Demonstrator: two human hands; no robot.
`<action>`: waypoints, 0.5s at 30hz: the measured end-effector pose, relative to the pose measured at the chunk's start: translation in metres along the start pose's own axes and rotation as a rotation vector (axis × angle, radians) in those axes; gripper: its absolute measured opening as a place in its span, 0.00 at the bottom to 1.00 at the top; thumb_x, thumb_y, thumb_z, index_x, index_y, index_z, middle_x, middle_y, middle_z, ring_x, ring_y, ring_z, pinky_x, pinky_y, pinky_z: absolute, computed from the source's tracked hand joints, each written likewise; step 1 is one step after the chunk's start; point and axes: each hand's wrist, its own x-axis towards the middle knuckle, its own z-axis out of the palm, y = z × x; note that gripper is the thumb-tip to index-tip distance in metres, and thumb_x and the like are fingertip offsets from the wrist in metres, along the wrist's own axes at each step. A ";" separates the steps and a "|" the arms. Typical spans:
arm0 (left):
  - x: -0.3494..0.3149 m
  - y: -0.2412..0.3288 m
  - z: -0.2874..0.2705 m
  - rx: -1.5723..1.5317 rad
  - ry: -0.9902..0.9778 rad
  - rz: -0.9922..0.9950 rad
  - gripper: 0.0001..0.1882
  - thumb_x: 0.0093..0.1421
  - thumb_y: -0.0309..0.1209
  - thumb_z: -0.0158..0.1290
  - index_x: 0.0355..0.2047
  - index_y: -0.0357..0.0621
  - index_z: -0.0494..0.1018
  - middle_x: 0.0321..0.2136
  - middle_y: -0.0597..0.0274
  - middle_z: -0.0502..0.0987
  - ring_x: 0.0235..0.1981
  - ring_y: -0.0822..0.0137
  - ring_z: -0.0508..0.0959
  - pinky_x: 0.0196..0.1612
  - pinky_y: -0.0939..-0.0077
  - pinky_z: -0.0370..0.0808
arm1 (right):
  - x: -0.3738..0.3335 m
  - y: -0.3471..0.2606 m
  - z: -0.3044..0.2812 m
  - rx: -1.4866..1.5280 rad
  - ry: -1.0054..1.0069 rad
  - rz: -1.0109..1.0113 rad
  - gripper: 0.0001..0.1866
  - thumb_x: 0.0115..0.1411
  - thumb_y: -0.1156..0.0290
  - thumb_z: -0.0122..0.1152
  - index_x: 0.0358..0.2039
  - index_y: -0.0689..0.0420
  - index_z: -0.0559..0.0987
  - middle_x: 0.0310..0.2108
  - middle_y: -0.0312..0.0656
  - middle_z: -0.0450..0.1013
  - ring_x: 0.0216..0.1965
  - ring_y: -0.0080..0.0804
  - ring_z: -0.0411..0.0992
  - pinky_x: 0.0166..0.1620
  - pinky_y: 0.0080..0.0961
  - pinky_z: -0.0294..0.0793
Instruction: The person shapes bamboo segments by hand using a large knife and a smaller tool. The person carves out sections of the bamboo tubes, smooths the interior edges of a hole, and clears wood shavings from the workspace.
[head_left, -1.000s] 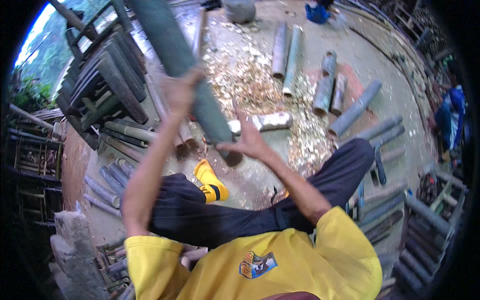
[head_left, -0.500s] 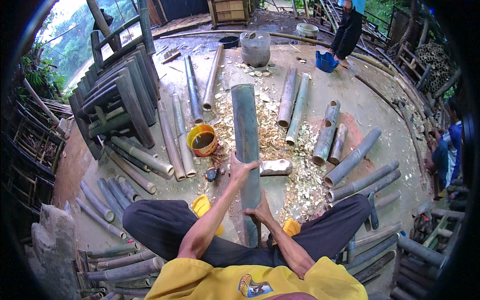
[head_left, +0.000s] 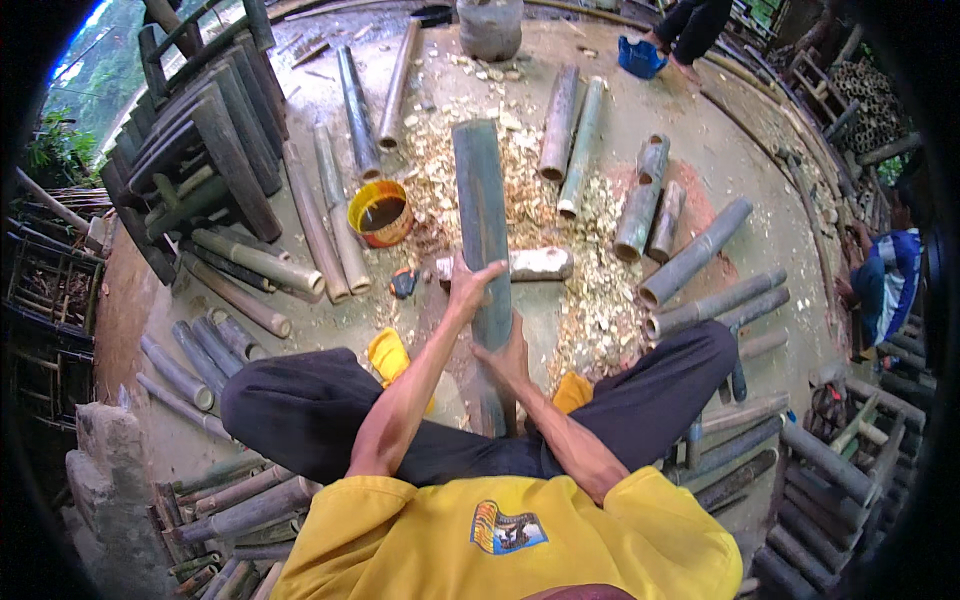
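Note:
A long grey-green bamboo piece [head_left: 482, 190] stands tilted between my legs, its far end pointing away from me. My left hand [head_left: 470, 287] is wrapped round its middle from the left side. Lower down, my right hand [head_left: 508, 357] grips it from the right, thumb across the near surface. The lower end runs down toward my lap. Just past my hands, a short pale log [head_left: 540, 264] lies crosswise on the ground, partly hidden behind the bamboo. To the left of my left hand sits a small dark blue and orange object [head_left: 403, 284].
Wood chips [head_left: 600, 320] cover the ground ahead. A yellow-red bucket [head_left: 380, 222] of dark liquid stands at left, near stacked bamboo frames [head_left: 215, 150]. Cut bamboo tubes [head_left: 695, 254] lie on both sides. A person stands by a blue basin [head_left: 641, 58]; another person [head_left: 890, 285] is at right.
The view has dipped, so the ground and tubes appear higher in the picture. Both hands keep their hold on the bamboo piece.

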 end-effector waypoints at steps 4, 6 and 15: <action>0.004 -0.037 -0.016 -0.235 -0.089 -0.128 0.27 0.48 0.39 0.59 0.46 0.37 0.67 0.35 0.59 0.74 0.35 0.68 0.74 0.39 0.72 0.72 | -0.004 0.011 -0.002 -0.068 -0.038 0.138 0.48 0.36 0.66 0.69 0.56 0.60 0.53 0.43 0.59 0.68 0.46 0.53 0.69 0.47 0.39 0.68; 0.008 -0.057 -0.021 -0.247 -0.050 -0.189 0.27 0.49 0.40 0.58 0.46 0.37 0.67 0.35 0.60 0.73 0.35 0.69 0.74 0.37 0.73 0.72 | -0.002 0.016 -0.005 -0.177 -0.021 0.189 0.43 0.37 0.65 0.68 0.53 0.61 0.58 0.40 0.58 0.71 0.42 0.52 0.71 0.45 0.39 0.69; -0.010 -0.134 -0.060 0.488 0.076 -0.350 0.28 0.45 0.40 0.59 0.44 0.38 0.70 0.31 0.60 0.77 0.28 0.70 0.75 0.27 0.79 0.70 | 0.013 0.059 0.006 -0.285 0.023 0.407 0.41 0.35 0.60 0.70 0.48 0.65 0.60 0.40 0.60 0.70 0.42 0.55 0.70 0.45 0.41 0.69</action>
